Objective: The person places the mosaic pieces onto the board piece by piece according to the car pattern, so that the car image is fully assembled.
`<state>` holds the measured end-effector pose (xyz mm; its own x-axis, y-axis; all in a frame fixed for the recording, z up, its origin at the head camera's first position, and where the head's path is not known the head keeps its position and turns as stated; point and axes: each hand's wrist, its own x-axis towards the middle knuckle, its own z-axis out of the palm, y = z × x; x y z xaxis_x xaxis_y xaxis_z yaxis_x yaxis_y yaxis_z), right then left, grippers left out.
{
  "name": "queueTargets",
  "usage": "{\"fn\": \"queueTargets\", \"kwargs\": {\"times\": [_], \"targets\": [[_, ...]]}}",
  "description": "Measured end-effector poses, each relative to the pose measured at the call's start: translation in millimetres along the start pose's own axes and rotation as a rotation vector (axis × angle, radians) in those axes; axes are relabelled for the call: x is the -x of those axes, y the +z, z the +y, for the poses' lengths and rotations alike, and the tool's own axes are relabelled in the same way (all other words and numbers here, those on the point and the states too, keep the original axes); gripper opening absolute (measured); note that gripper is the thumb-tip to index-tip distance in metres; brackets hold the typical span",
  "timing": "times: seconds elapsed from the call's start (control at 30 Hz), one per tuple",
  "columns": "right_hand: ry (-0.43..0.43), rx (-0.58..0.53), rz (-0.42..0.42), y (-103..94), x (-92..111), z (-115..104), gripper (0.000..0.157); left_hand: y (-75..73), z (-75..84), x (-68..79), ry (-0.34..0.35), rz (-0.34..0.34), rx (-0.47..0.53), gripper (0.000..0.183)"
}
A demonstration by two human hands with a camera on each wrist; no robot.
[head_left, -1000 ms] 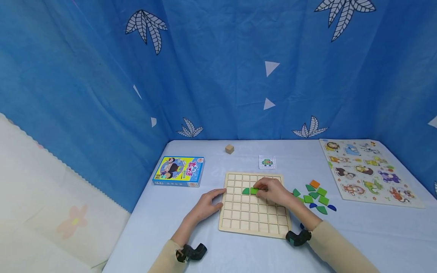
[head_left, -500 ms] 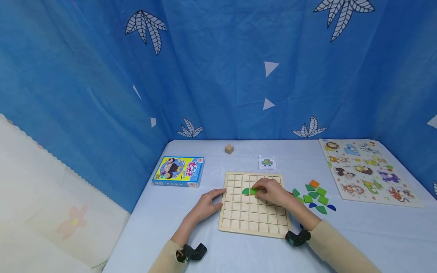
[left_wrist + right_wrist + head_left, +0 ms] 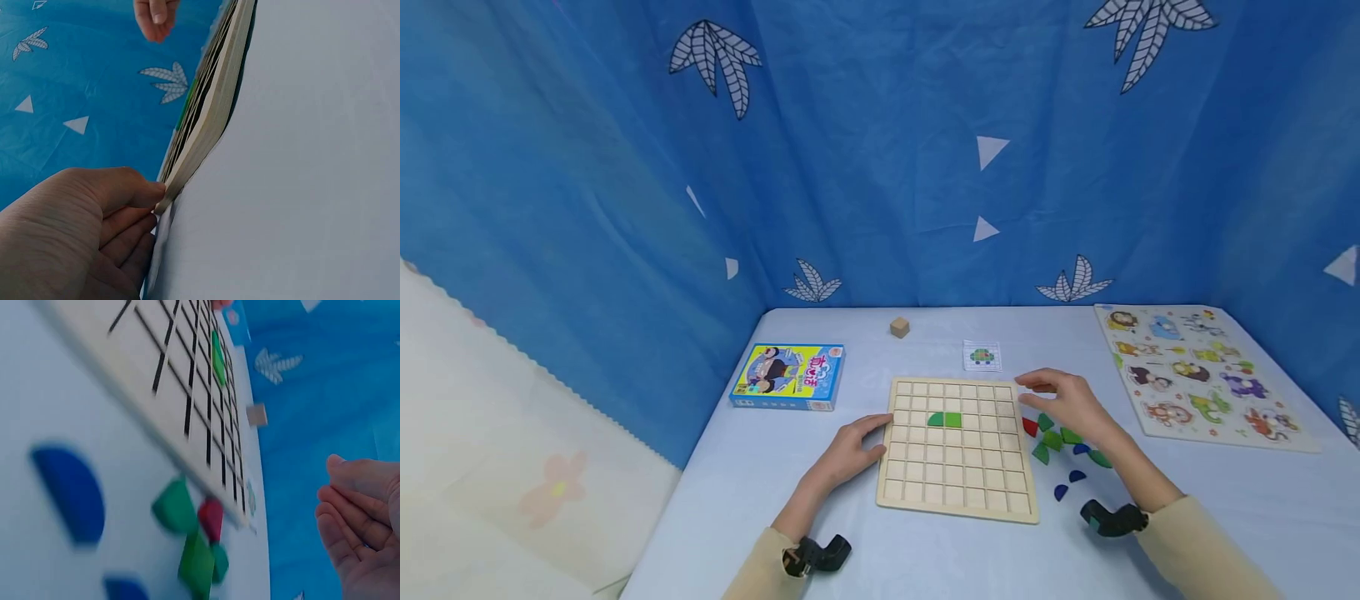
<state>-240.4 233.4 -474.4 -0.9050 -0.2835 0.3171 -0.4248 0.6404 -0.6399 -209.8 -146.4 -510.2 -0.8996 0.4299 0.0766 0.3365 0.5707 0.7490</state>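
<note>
Head: grid board [image 3: 953,457] lies on white table [image 3: 940,558]; green quarter-round [image 3: 936,419] and green square [image 3: 952,420] adjoin, rows of cells between them and every edge. Left hand [image 3: 848,450], relaxed, touches left rim. Right hand [image 3: 1070,402] is just off upper right corner, thumb and fingertips narrowly apart, nothing seen between; loose pieces [image 3: 1052,440] lie near right edge.

Left wrist: digits meet the rim; white table stretches beyond it.

Right wrist: fingers bent, off the board; red piece [image 3: 210,519] just beside the edge, blue piece [image 3: 72,494] farther out.
</note>
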Motion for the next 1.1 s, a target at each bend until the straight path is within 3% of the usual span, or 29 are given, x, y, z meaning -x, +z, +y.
{"fn": "queueTargets", "kwargs": {"times": [0.13, 0.2, 0.57, 1.1], "targets": [[0.065, 0.050, 0.019, -14.5, 16, 12, 0.029, -0.8, -0.5, 0.2, 0.004, 0.000, 0.002, 0.051], [0.103, 0.054, 0.005, -20.7, 23, 5, 0.027, -1.3, -0.8, 0.7, 0.000, 0.004, 0.004, 0.050], [0.248, 0.175, 0.003, -31.1, 41, 30, 0.026, -1.6, 0.0, -0.5, 0.005, -0.005, 0.010, 0.050], [0.133, 0.271, 0.041, -23.3, 34, 46, 0.025, -0.1, -1.8, 0.0, -0.008, -0.002, 0.014, 0.050]]}}
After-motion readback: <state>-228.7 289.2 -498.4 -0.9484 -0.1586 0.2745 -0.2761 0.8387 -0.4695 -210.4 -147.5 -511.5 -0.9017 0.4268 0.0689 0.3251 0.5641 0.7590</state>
